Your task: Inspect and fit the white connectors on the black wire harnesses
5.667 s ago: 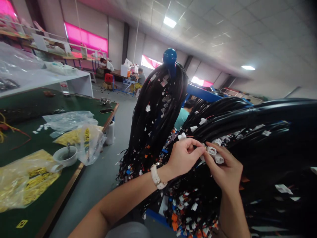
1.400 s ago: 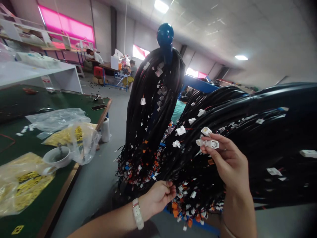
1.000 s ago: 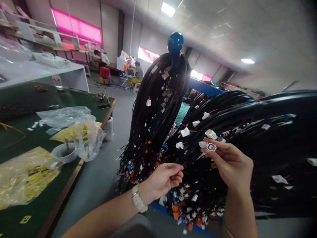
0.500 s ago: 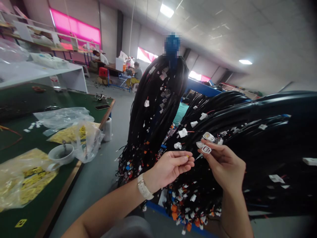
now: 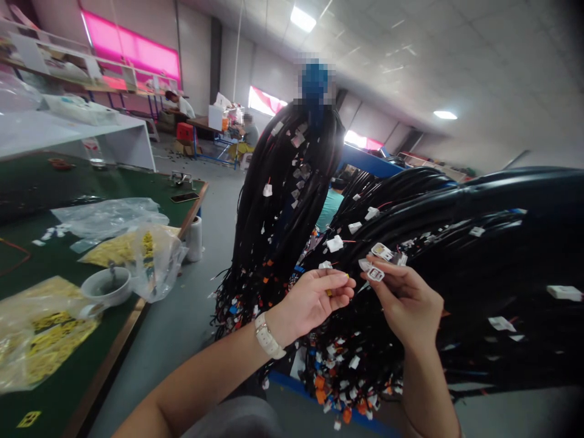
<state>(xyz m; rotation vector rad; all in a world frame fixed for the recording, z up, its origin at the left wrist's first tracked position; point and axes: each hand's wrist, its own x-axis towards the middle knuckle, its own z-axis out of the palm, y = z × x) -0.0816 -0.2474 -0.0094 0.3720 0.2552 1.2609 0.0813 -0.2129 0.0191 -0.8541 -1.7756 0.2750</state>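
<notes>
My left hand (image 5: pixel 322 298), with a pale watch (image 5: pixel 268 336) on its wrist, pinches a small yellow piece (image 5: pixel 347 277) between thumb and fingertips. A little to the right, my right hand (image 5: pixel 410 298) grips a white connector (image 5: pixel 375 274), its open face turned toward my left hand. A gap separates the yellow piece from the connector. Another white connector (image 5: pixel 381 251) sits just above my right fingertips. Behind both hands hang thick bundles of black cables (image 5: pixel 287 182) with white, orange and blue connectors at their ends.
At left, a green table (image 5: pixel 173 216) bears bags of yellow pieces (image 5: pixel 64 328), a white cup (image 5: pixel 107 286) and a phone (image 5: pixel 185 198). A plastic roll (image 5: pixel 194 239) stands beside its edge. A blue rack (image 5: pixel 371 163) carries cables. People sit farther back.
The whole view has shifted slightly. My left fingers have changed their pose a little around the yellow piece, and my right hand still grips the connector.
</notes>
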